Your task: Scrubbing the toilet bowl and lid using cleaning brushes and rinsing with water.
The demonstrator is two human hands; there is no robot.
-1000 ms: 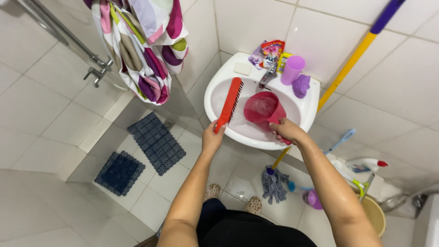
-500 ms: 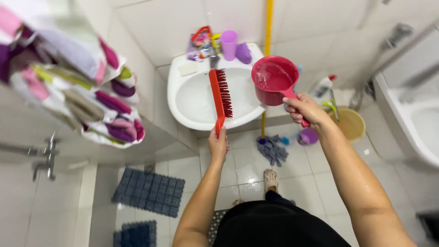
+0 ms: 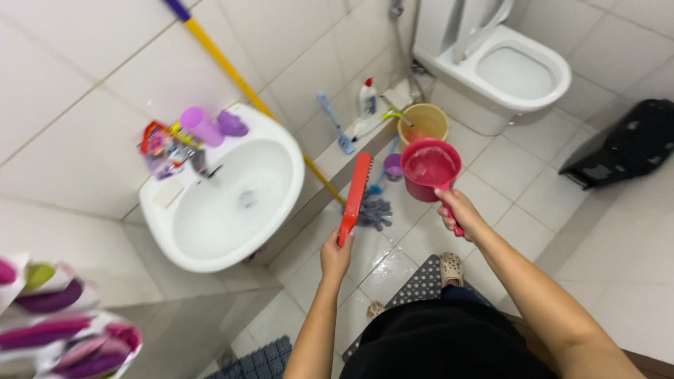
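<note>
Left hand (image 3: 335,256): closed round near end of long red plastic scrub brush (image 3: 354,198), held centre frame above tiled floor (image 3: 519,175), just right of white ceramic washbasin (image 3: 277,221).

Right hand (image 3: 460,212): closed round handle of red plastic dipper jug (image 3: 430,168), right of brush.

Brush: judged light, stiff, likely wet and slippery; grip at bare handle end. Long axis runs near to far, bristle end pointing far, slightly right.

Jug: mouth up, tilted toward camera, holds water; judged heavier, spill-prone; handle points near.
</note>
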